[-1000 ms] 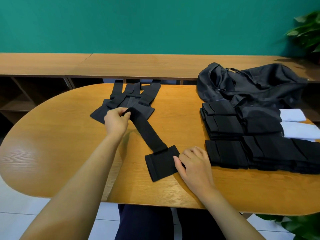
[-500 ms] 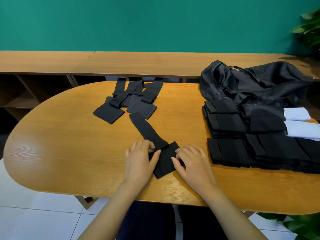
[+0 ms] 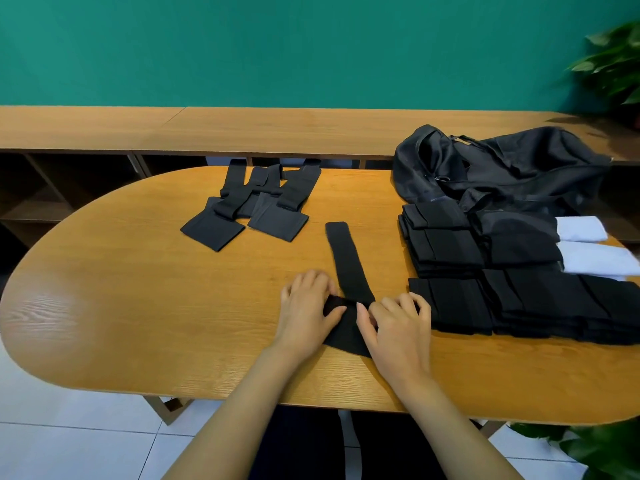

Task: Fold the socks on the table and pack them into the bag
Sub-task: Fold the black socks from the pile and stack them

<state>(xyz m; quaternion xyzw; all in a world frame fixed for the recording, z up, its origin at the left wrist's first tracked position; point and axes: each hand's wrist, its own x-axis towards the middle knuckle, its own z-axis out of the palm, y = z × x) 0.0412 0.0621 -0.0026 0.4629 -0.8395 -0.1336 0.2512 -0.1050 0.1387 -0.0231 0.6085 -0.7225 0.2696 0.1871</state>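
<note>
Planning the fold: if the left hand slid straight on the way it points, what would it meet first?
The long black sock that the left hand pinches lies right ahead of its fingers; beyond it, probably the stack of folded black socks.

Both bare forearms reach in from the lower edge and converge toward the middle. The left forearm (image 3: 239, 403) slants up and to the right, the right forearm (image 3: 450, 420) up and to the left. The left hand (image 3: 306, 315) lies palm down, fingers curled, its thumb (image 3: 334, 311) pressed onto the near end of a long flat black fabric sock (image 3: 349, 265). The right hand (image 3: 398, 327) sits just beside it, knuckles up, fingers bent, its thumb (image 3: 363, 315) on the same sock. The two thumbs nearly meet.
</note>
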